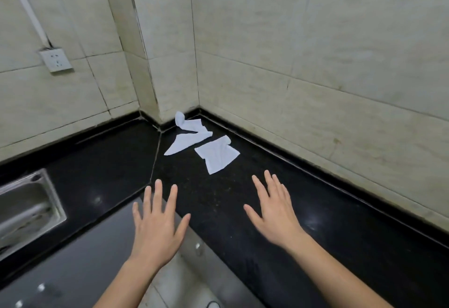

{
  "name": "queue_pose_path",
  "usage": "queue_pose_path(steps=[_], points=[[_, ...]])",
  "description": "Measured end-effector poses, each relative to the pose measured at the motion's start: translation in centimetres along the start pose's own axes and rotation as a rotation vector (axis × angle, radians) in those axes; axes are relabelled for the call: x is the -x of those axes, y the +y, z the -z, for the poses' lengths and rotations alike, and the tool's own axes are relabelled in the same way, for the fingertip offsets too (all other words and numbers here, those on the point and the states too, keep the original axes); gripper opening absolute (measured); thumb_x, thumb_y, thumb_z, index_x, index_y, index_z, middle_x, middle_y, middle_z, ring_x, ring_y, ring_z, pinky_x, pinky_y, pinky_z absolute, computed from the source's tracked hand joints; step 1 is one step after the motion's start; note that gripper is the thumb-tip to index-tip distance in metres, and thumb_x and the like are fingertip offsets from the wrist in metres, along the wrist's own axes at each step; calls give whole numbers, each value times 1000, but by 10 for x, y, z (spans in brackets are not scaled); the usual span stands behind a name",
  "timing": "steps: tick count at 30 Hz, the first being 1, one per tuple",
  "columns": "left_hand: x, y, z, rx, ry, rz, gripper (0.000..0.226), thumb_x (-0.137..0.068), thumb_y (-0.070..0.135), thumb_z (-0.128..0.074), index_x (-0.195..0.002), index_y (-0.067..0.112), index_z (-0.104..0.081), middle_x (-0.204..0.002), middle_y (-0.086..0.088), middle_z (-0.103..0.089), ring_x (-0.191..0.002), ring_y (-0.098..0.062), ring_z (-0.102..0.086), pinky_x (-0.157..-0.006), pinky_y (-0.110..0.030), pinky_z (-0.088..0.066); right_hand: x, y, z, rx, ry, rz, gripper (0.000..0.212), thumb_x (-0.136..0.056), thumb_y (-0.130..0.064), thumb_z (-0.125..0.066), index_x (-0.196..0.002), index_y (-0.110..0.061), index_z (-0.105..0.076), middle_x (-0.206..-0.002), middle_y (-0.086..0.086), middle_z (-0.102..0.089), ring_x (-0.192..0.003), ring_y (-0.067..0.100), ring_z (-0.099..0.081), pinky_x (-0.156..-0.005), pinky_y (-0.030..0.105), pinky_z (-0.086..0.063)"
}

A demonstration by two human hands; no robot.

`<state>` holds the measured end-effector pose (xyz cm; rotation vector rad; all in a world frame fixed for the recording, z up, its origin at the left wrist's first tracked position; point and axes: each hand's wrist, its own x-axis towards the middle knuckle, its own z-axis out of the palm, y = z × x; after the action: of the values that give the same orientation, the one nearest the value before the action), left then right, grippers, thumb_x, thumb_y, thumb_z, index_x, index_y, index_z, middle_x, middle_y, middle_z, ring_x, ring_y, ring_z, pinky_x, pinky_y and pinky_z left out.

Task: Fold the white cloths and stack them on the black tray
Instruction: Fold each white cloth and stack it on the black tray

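Three white cloths lie loose on the black countertop [243, 210] in the corner. One crumpled cloth [188, 123] sits against the wall, a second [185, 143] lies just in front of it, and a third [217, 154] lies flat to the right. My left hand [156, 220] and my right hand [274, 210] hover over the counter's front edge with fingers spread and straight, holding nothing. Both hands are well short of the cloths. No black tray can be made out apart from the dark counter.
A steel sink [26, 208] is set into the counter at the left. Tiled walls enclose the corner, with a power socket [56, 60] on the left wall. A dark cabinet front [80, 264] and light floor [184, 281] lie below the counter edge.
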<state>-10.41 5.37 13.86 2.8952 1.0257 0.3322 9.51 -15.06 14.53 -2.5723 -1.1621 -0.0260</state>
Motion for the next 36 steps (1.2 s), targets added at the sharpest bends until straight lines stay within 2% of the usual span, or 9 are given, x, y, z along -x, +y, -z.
queue_pose_path(steps=[5, 11, 15, 18, 22, 28, 29, 32, 36], points=[[-98, -25, -22, -31, -30, -64, 76, -90, 63, -27, -154, 21, -31, -163, -15, -17, -149, -37, -18, -111, -63, -29, -84, 0, -36, -46, 50, -71, 76, -100, -55, -40, -160, -23, -7, -166, 9, 7, -154, 27, 8, -124, 41, -2], [-197, -58, -34, -104, -111, -156, 74, -89, 60, -29, -151, 20, -37, -160, -16, -26, -146, -37, -27, -108, -61, -35, -180, -11, -65, -106, -26, -189, 78, -99, -51, -44, -160, -21, -5, -167, 11, 2, -154, 31, 2, -123, 43, -8], [-259, -75, -40, -114, -130, -186, 71, -92, 54, -51, -150, 16, -38, -158, -18, -28, -145, -38, -29, -107, -61, -37, -237, -25, -76, -75, -77, -201, 77, -98, -48, -48, -159, -19, -10, -166, 13, -4, -153, 32, -2, -123, 43, -13], [-287, -82, -53, -109, -158, -216, 76, -88, 51, -61, -151, 16, -37, -159, -18, -26, -146, -39, -27, -108, -62, -36, -261, -33, -87, -66, -121, -217, 76, -99, -48, -46, -159, -19, -9, -166, 13, -3, -153, 32, 0, -123, 43, -13], [-334, -92, -80, -115, -215, -315, 77, -86, 51, -63, -150, 16, -39, -159, -19, -26, -145, -40, -29, -106, -62, -37, -288, -44, -103, -24, -171, -246, 75, -100, -47, -44, -159, -19, -7, -166, 12, -4, -153, 32, -1, -123, 42, -13], [-407, -105, -125, -152, -346, -542, 83, -74, 48, -76, -144, 14, -48, -154, -20, -35, -138, -41, -41, -97, -60, -46, -309, -60, -135, -31, -205, -447, 72, -99, -44, -46, -158, -20, -13, -165, 9, -13, -153, 29, -7, -123, 39, -16], [-418, -107, -131, -133, -372, -588, 83, -78, 48, -72, -147, 14, -43, -158, -20, -28, -142, -41, -35, -102, -60, -42, -312, -64, -142, -41, -215, -492, 71, -99, -44, -46, -158, -20, -14, -164, 8, -15, -153, 29, -9, -122, 39, -17], [-445, -115, -155, -80, -460, -705, 76, -97, 46, -46, -158, 19, -10, -164, -14, 8, -152, -36, 2, -118, -56, -14, -324, -80, -162, -71, -263, -596, 69, -98, -41, -47, -157, -20, -17, -162, 8, -19, -152, 29, -13, -121, 40, -21], [-469, -119, -181, -86, -530, -793, 73, -100, 41, -40, -158, 19, -2, -164, -13, 14, -152, -32, 8, -121, -52, -10, -337, -99, -190, -86, -339, -680, 69, -98, -40, -47, -156, -20, -17, -161, 9, -20, -150, 27, -18, -120, 40, -24]])
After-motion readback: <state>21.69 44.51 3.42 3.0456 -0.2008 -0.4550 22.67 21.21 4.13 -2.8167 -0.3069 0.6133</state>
